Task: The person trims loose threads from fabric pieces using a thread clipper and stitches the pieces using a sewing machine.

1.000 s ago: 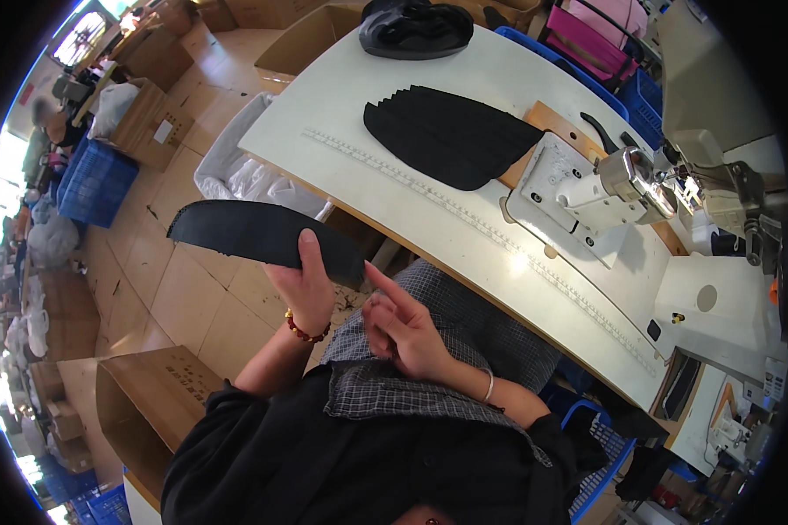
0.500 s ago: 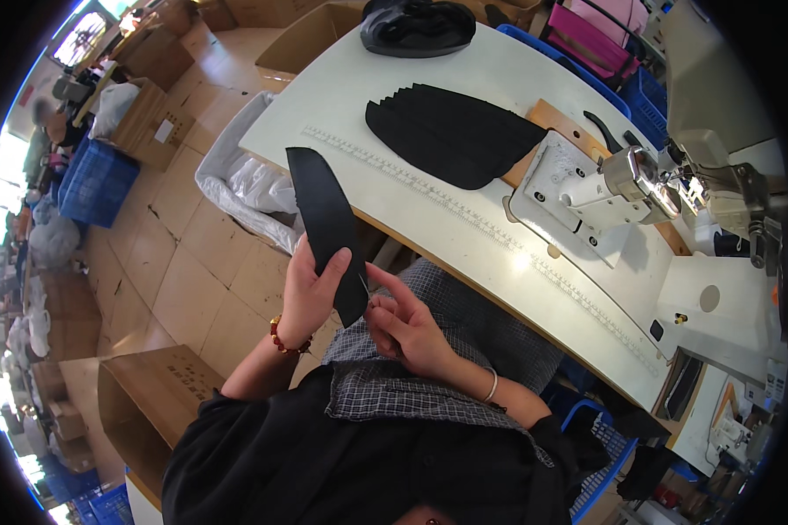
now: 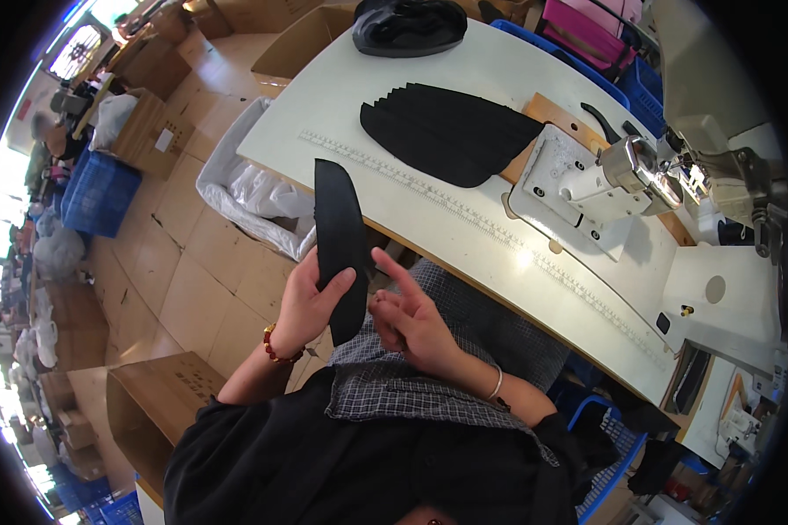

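Observation:
My left hand (image 3: 305, 302) grips a long curved black panel (image 3: 340, 223), leather-like, with its thumb across the front face. The panel stands nearly upright in front of my lap, off the table's near edge. Just right of its lower part is my right hand (image 3: 418, 331), index finger stretched toward the panel, thumb and other fingers curled together. Whatever those curled fingers hold, if anything, is too small to tell. On the table lies a fanned stack of black cut pieces (image 3: 446, 136), beyond a clear ruler strip (image 3: 464, 213).
A sewing machine (image 3: 617, 184) stands on the right of the white table (image 3: 394, 206). At the far edge sits a glossy black moulded item (image 3: 410, 26). A white-lined bin (image 3: 223, 188) is left of the table, a cardboard box (image 3: 162, 394) lower left, a blue basket (image 3: 617, 455) lower right.
The black panel has turned more upright and shifted slightly right and down in my left hand. My right hand's index finger has straightened and drawn slightly away from the panel's edge.

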Motion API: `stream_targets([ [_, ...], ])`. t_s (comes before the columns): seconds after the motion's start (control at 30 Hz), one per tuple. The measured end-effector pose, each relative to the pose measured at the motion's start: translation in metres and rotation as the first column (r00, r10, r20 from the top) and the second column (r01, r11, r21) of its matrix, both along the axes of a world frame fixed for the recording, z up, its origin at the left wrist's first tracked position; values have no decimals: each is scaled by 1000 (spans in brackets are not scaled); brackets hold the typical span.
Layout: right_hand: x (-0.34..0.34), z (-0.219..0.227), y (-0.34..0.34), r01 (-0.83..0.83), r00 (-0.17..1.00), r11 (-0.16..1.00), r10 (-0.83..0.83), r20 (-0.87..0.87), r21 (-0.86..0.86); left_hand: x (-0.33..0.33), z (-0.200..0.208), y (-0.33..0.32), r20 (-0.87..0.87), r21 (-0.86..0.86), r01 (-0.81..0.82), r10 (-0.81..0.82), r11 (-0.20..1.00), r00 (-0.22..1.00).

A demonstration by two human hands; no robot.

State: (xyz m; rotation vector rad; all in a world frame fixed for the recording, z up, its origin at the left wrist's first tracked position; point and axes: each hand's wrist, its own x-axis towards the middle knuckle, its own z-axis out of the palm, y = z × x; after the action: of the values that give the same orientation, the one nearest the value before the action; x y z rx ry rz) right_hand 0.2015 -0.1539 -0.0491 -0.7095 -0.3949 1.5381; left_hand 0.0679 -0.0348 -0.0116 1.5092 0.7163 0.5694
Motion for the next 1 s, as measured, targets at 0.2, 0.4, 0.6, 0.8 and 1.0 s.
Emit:
stream_targets([
  [0.2, 1, -7, -1, 49, 999, 999, -49, -3, -13, -4, -1, 1, -34, -56, 69, -71, 996, 997],
  [0.4, 0, -7, 0, 51, 998, 999, -51, 26, -6, -6, -2, 1, -65, -51, 123, -127, 991, 990],
  [0.6, 0, -8, -1, 26, 1000, 999, -25, -17, 23, -15, 0, 4, -98, -150, 210, -225, 966, 969],
  [0.8, -1, -5, -2, 24, 1000, 998, -23, -22, 55, -20, 5, 5, -76, -186, 229, -246, 955, 966],
  [1.0, -1, -9, -1, 98, 995, 992, -101, -28, -76, -23, 2, 6, -89, -177, 209, -227, 962, 970],
])
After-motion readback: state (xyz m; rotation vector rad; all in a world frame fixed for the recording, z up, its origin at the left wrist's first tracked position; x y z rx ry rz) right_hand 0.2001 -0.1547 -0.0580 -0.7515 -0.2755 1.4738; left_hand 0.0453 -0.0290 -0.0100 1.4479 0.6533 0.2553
